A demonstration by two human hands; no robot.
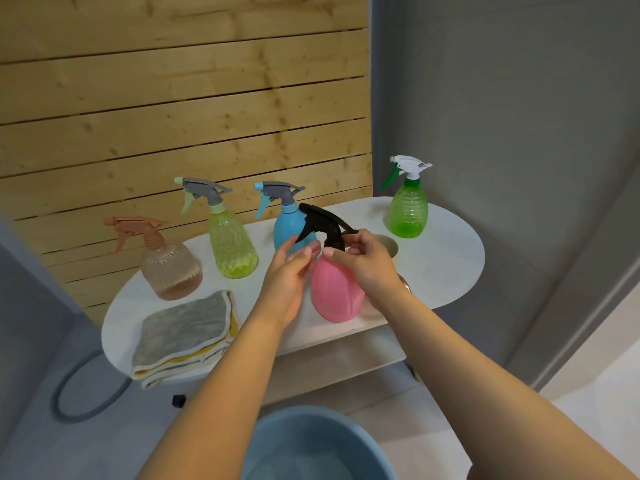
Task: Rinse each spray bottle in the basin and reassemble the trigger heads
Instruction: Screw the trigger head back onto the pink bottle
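Observation:
A pink spray bottle [336,295] stands at the front of the white oval table [446,268], topped by a black trigger head [323,223]. My right hand [363,261] grips the collar of that black head at the bottle's neck. My left hand [289,271] hovers just left of the neck with straight, relaxed fingers and holds nothing. Behind stand a blue bottle [287,226], a yellow-green bottle [231,247], a brownish clear bottle [169,268] and a green bottle [408,213], each with its trigger head on. The blue basin [277,434] sits on the floor below me.
A folded grey and yellow cloth [183,332] lies on the table's left front. A round hole [388,245] opens in the tabletop behind my right hand. A grey hose [65,400] loops on the floor at left. Wooden slats back the table.

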